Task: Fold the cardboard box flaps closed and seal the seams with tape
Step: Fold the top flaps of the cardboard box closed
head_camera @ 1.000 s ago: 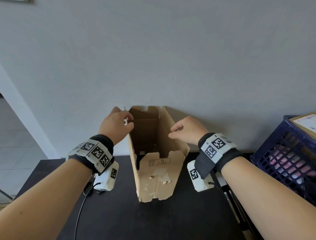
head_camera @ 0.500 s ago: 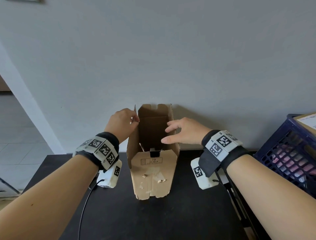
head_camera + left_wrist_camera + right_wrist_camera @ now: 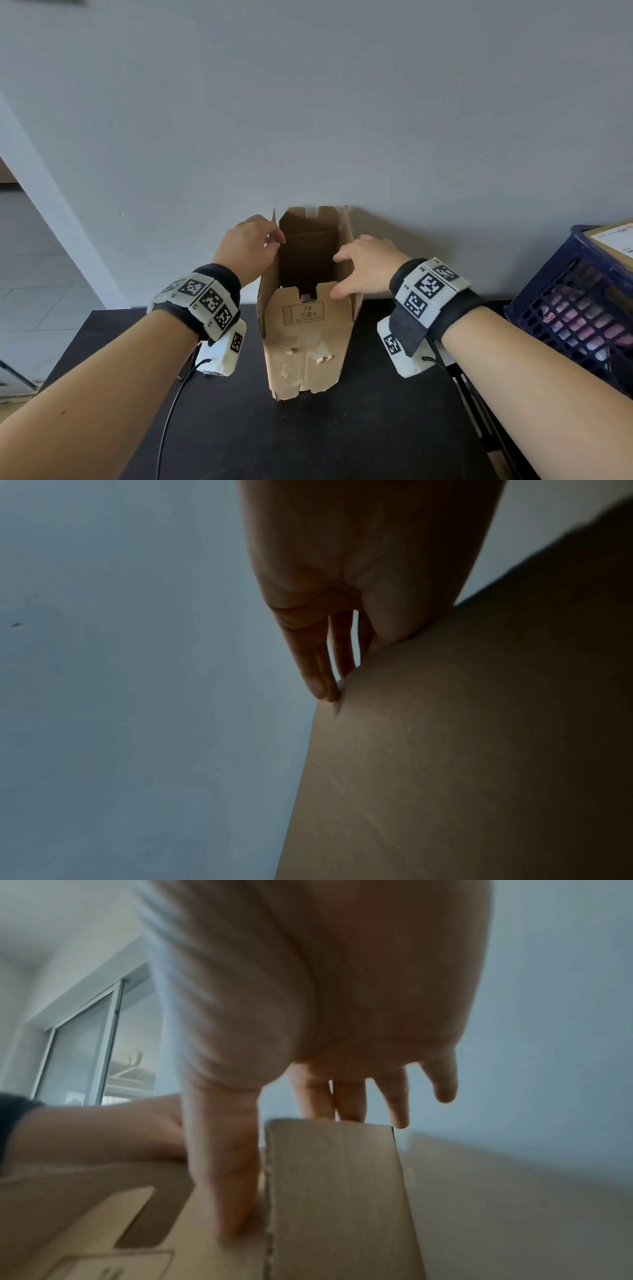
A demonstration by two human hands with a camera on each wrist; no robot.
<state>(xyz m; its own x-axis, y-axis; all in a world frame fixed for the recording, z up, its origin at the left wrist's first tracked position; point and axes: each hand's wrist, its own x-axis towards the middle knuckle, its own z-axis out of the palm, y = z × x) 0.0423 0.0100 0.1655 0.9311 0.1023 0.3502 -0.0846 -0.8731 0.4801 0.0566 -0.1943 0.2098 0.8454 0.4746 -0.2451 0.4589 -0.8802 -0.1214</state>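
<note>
With both forearms reaching in from the near edge, the left hand [image 3: 248,245] sits at the top of the left flap [image 3: 270,260] of the cardboard box [image 3: 306,329], wrist raised, knuckles toward the wall [image 3: 308,102]. Its fingers [image 3: 316,674] lie nearly straight against the flap's outer face; thumb looks to meet them at the flap edge, a light pinch. The right hand [image 3: 364,265] is spread and relaxed at the box's right side: thumb [image 3: 226,1185] extended down along the inside of the right flap [image 3: 335,1191], the other fingers [image 3: 346,1099] straight behind that flap's top edge, little finger clear of it. No closed grip there, just a straddle of the edge. Palm faces left and down, wrist level with the box rim.

Box stands upright, open-topped, on the black table [image 3: 342,438], close to the wall, directly between the hands. All four flaps up; front flap carries a printed label.

Blue crate [image 3: 565,308] at the table's right, well apart from the box.
</note>
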